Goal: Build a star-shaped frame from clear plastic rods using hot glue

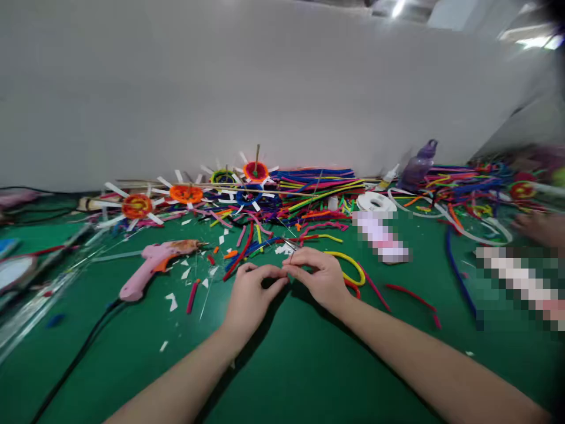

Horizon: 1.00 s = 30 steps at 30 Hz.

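My left hand point(253, 294) and my right hand point(321, 277) meet at the fingertips over the middle of the green table point(282, 365). Both are closed in a pinch; whatever lies between the fingers is too small or hidden to name. A thin grey metal piece point(290, 242) shows just behind my right fingers, its kind unclear. Beside my right wrist lies a curved yellow pipe cleaner point(359, 274). Left of my left hand rests a pink glue gun point(152, 268), its nozzle pointing right. Short red pipe cleaner pieces point(192, 297) and white paper scraps point(172, 302) are scattered between.
Round colourful pieces with white strips, one of them orange point(186, 193), stand along the back. Beside them are piled pipe cleaners point(324, 182), a white tape roll point(376, 202) and a purple bottle point(418, 168). Another person's hand point(541, 228) is at the right. A black cord point(83, 353) trails left.
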Tool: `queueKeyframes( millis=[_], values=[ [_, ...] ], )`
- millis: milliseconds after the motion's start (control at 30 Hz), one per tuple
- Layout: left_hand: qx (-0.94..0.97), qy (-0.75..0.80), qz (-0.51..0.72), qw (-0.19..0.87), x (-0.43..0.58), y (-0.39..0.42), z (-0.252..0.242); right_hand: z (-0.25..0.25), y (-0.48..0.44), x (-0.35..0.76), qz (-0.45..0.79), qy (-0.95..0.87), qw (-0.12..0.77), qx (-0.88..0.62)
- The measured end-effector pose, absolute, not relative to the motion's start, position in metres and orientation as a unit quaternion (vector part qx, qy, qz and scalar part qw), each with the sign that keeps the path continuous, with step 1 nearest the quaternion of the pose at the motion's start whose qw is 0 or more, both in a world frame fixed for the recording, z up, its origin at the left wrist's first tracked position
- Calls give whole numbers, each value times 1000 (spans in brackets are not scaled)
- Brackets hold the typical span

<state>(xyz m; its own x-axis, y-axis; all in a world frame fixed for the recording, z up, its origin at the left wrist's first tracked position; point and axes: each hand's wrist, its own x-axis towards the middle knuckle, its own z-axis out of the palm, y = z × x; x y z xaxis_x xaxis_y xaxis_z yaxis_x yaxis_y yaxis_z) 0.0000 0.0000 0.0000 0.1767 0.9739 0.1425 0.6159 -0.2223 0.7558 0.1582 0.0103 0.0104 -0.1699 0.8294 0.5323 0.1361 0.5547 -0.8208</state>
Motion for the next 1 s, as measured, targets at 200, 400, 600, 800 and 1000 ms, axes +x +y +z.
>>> queueKeyframes(
  millis=[200, 400, 600, 800, 1000],
  values=[
    [722, 546, 351, 242, 0, -5, -4, 10, 10, 162, 316, -694, 542, -353],
    [740, 535, 322, 251, 2, -4, -5, 7, 10, 162, 370, -672, 512, -385],
    [737, 535, 329, 250, 2, -2, -5, 9, 8, 161, 397, -636, 526, -403],
    [750, 524, 324, 239, 1, -2, -7, 18, 8, 164, 359, -613, 569, -414],
    [766, 513, 326, 211, 2, -3, -7, 21, 10, 167, 357, -602, 582, -415]
  ],
)
